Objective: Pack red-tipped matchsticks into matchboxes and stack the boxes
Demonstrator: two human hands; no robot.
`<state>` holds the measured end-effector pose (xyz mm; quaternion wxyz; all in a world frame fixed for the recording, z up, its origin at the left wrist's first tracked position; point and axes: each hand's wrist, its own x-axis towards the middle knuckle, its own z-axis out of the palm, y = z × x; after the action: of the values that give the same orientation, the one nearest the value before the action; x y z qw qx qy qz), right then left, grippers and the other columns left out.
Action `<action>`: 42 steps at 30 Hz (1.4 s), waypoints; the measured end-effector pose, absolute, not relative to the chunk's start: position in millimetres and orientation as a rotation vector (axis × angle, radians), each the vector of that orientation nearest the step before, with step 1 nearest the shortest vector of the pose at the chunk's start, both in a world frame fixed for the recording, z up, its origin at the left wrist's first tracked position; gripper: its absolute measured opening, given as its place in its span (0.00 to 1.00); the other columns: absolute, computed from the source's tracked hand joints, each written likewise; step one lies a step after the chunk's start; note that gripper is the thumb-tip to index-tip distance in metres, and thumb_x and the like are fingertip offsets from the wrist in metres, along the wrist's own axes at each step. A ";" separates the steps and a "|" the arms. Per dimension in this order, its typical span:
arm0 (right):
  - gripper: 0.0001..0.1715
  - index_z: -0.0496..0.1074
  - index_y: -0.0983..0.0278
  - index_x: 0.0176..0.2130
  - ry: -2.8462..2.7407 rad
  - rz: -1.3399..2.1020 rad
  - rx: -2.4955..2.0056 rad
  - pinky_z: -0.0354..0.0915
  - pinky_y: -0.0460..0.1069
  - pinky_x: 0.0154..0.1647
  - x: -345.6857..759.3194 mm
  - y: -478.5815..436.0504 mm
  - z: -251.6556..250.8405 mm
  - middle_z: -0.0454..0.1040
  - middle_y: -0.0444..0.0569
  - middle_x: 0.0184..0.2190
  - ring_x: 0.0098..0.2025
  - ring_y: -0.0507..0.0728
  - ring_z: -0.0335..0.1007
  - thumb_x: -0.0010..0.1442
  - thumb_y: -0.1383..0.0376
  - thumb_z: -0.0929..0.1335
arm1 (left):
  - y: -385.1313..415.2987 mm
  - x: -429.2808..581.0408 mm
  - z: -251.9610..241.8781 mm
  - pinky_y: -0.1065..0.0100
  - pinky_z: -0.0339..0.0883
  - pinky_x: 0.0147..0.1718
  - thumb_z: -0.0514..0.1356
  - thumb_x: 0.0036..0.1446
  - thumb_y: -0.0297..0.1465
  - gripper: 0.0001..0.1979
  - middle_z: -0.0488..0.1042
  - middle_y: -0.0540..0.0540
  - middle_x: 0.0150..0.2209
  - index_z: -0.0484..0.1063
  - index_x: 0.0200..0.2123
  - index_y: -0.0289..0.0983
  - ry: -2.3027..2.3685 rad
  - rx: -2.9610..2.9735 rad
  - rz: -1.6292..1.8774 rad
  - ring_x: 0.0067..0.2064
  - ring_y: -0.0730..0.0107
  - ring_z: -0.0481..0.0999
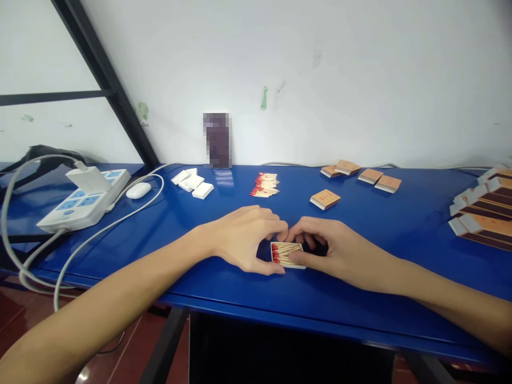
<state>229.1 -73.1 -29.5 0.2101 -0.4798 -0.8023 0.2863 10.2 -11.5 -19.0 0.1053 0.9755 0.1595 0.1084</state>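
A small white matchbox tray [292, 266] lies on the blue table in front of me, filled with red-tipped matches [283, 253] whose heads point left. My left hand [253, 239] curves around its left end, thumb at the near edge and bent fingers by the far edge. From the other side, my right hand [334, 246] holds the tray's right end. Its thumb lies over the matches and the index finger is at the far edge. Behind the hands is a loose pile of matches [265, 184]. An orange matchbox sleeve [325, 199] lies to the right of that pile.
White matchbox pieces [202, 190] lie at back left, several orange sleeves [370, 176] at back right. Stacked matchbox packs [484, 224] are at far right. A power strip [82, 197] with cables and a white case [138, 190] are at left. A phone-like dark panel [218, 141] leans on the wall.
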 end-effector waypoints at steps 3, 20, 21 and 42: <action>0.16 0.75 0.60 0.39 -2.218 0.796 -1.344 0.59 0.47 0.28 229.8 -72.1 -28.7 0.68 0.43 0.28 0.28 0.52 0.61 0.60 0.51 0.69 | -13.0 10.8 -18.3 0.65 0.61 0.36 0.66 0.51 0.46 0.20 0.71 0.49 0.33 0.70 0.37 0.37 0.428 2.864 0.360 0.34 0.68 0.69; 0.09 0.71 0.60 0.37 -2.212 0.752 -1.335 0.59 0.48 0.28 229.8 -72.7 -30.0 0.68 0.43 0.29 0.28 0.52 0.61 0.60 0.57 0.68 | -13.2 12.0 -19.1 0.66 0.60 0.37 0.63 0.59 0.45 0.16 0.73 0.50 0.32 0.73 0.41 0.37 0.328 2.941 0.406 0.34 0.68 0.70; 0.08 0.71 0.60 0.37 -2.216 0.749 -1.339 0.59 0.48 0.28 229.5 -73.0 -30.1 0.68 0.43 0.29 0.29 0.52 0.61 0.60 0.58 0.67 | -13.2 12.0 -19.3 0.66 0.60 0.37 0.63 0.59 0.45 0.16 0.73 0.50 0.32 0.73 0.41 0.37 0.319 2.953 0.407 0.34 0.68 0.70; 0.10 0.65 0.60 0.33 -2.280 0.637 -1.290 0.58 0.50 0.30 224.6 -74.0 -34.0 0.67 0.43 0.31 0.30 0.53 0.61 0.64 0.58 0.65 | -13.6 12.8 -18.1 0.66 0.60 0.36 0.63 0.59 0.46 0.17 0.71 0.49 0.31 0.73 0.40 0.37 0.330 3.003 0.396 0.33 0.68 0.69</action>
<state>224.6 -74.0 -34.0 0.2208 -0.4667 -0.8248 0.2304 12.8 -13.6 -18.1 0.0471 0.9845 0.1083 0.1299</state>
